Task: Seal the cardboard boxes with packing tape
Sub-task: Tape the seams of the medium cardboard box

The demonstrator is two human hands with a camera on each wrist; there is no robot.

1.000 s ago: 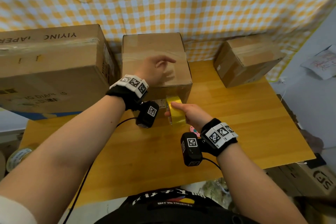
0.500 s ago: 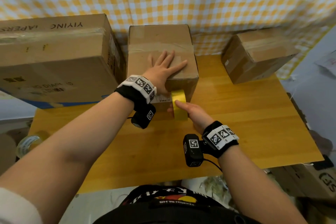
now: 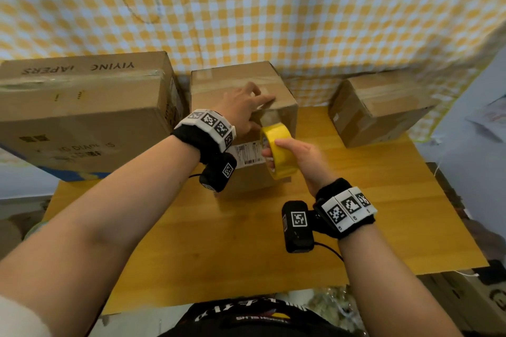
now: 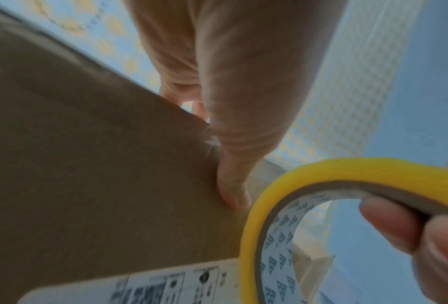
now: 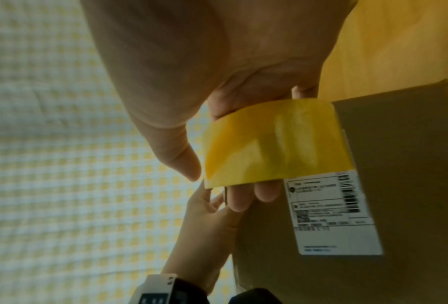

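Observation:
The middle cardboard box [image 3: 208, 82] stands on the wooden table with a white shipping label [image 3: 246, 153] on its front face. My left hand [image 3: 243, 107] lies on the box top at the front right edge. Its fingers are stretched over the top and the thumb [image 4: 233, 195] presses the front face. My right hand [image 3: 304, 156] grips a yellow tape roll [image 3: 282, 150] upright, just in front of the box's upper right corner, with fingers through the core [image 4: 399, 226]. A clear strip seems to run from the roll to the box top. The roll [image 5: 275, 144] partly covers the label.
A large printed box [image 3: 82, 117] stands against the left side of the middle one. A smaller taped box [image 3: 377, 107] sits at the back right. A checked cloth [image 3: 246, 8] hangs behind. The bare table [image 3: 273, 241] stretches toward me.
My left hand came down flat on the box top, then slid to its front right edge. My right hand lifted the roll from near the table to the box's upper front.

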